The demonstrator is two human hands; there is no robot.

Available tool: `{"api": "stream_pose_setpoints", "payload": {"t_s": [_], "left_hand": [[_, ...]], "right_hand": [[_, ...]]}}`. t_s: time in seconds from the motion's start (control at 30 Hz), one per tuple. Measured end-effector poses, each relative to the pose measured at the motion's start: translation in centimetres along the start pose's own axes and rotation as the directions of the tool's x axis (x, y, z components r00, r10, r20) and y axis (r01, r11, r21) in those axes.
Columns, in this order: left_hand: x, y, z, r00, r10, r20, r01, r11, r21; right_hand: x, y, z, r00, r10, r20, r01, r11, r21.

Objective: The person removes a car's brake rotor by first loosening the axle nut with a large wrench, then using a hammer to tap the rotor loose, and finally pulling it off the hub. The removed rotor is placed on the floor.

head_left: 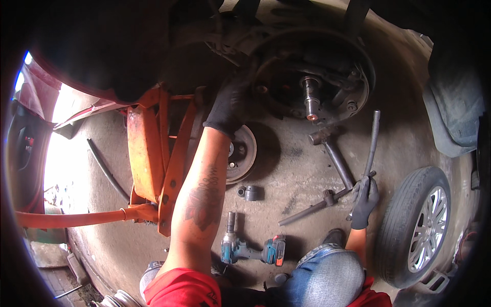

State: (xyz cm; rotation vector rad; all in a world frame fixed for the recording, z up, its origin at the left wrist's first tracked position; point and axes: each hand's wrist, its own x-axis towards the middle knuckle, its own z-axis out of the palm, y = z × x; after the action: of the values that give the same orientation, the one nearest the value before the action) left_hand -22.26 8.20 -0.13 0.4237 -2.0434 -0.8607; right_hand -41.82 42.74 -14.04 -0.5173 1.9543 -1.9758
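Observation:
My left hand point(228, 105), in a dark glove, reaches up to the left edge of the drum brake assembly point(371, 84). Its fingers are lost in the shadow there. From the middle of the brake a bare metal spindle point(311, 100) sticks out. In a grey glove, my right hand point(364, 199) is low at the right, its fingers closed around the lower part of a long metal pipe point(375, 135). Beside those fingers ends the handle of a hammer point(335, 161). A dark metal bar with a crosspiece point(307, 211) lies next to them.
An orange floor jack point(146, 153) stands at the left, its long handle point(71, 220) pointing left. A brake drum point(248, 153) lies behind my left forearm. Nearby are sockets point(250, 193) and a teal cordless impact wrench point(248, 251). A wheel point(404, 230) is at the right.

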Motion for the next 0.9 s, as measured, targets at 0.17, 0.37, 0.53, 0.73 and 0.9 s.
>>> {"api": "stream_pose_setpoints", "payload": {"t_s": [0.17,0.37,0.53,0.73,0.9], "left_hand": [[0.1,-2.7,-2.4,0.981,0.132,0.14,-0.184,0.858,0.48],[-0.3,-4.2,-6.4,0.902,-0.197,0.384,-0.236,0.52,0.821],[0.4,-4.4,-9.1,0.914,-0.176,0.366,-0.172,0.648,0.741],[-0.5,-7.6,-7.5,0.962,-0.023,0.271,-0.14,0.812,0.567],[-0.5,-7.9,-8.1,0.928,0.025,0.371,-0.281,0.7,0.657]], "right_hand": [[0.1,0.0,-0.1,0.999,-0.026,-0.025,0.026,0.999,-0.024],[0.1,-0.3,-0.4,0.997,0.051,-0.053,-0.054,0.997,-0.055],[0.8,1.6,-2.7,0.997,0.061,-0.051,-0.068,0.986,-0.151],[1.3,1.8,-2.7,0.993,0.111,-0.049,-0.116,0.984,-0.132],[3.1,3.7,-5.3,0.981,0.136,-0.139,-0.168,0.951,-0.258]]}}
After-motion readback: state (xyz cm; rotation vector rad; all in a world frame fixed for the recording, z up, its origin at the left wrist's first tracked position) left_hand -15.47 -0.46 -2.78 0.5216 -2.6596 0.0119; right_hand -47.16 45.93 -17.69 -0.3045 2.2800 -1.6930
